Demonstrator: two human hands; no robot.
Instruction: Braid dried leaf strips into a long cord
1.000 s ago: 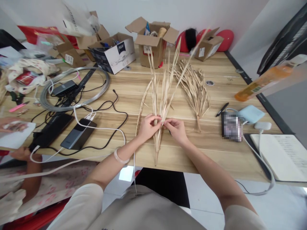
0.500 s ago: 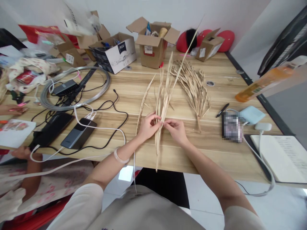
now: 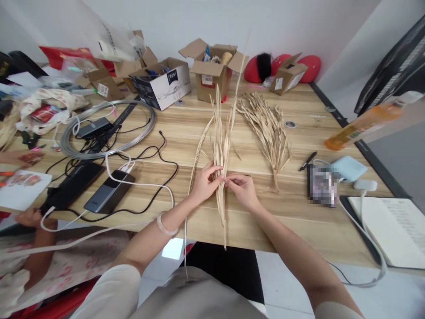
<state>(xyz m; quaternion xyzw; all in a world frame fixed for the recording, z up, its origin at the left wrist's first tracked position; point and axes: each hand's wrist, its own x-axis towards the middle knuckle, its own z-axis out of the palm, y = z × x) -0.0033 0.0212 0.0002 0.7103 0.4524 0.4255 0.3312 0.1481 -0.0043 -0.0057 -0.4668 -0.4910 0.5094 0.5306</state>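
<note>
My left hand (image 3: 206, 181) is closed round a bundle of long dry straw leaves (image 3: 221, 146), its thumb and forefinger pressed on the strips. Touching the bundle's right side, my right hand (image 3: 241, 189) pinches a strip close to the left thumb. The leaves fan out away from me, and their narrow ends point down to the table's front edge. A thin braided straw strand (image 3: 197, 155) lies left of the bundle, partly behind my left hand. To the right rests a second bunch of dry leaves (image 3: 267, 130).
Left are a wire coil (image 3: 151, 126), cables, a power bank (image 3: 108, 195) and another person's hand (image 3: 29, 217). Open boxes (image 3: 210, 82) stand at the back. A bottle (image 3: 365, 126), pen (image 3: 308, 161) and notebook (image 3: 388, 226) are at the right.
The held bundle has turned slightly, its long top strip now leaning less to the right and its lower tip shifted right. The whole view has moved a little. Both hands stay at the bundle.
</note>
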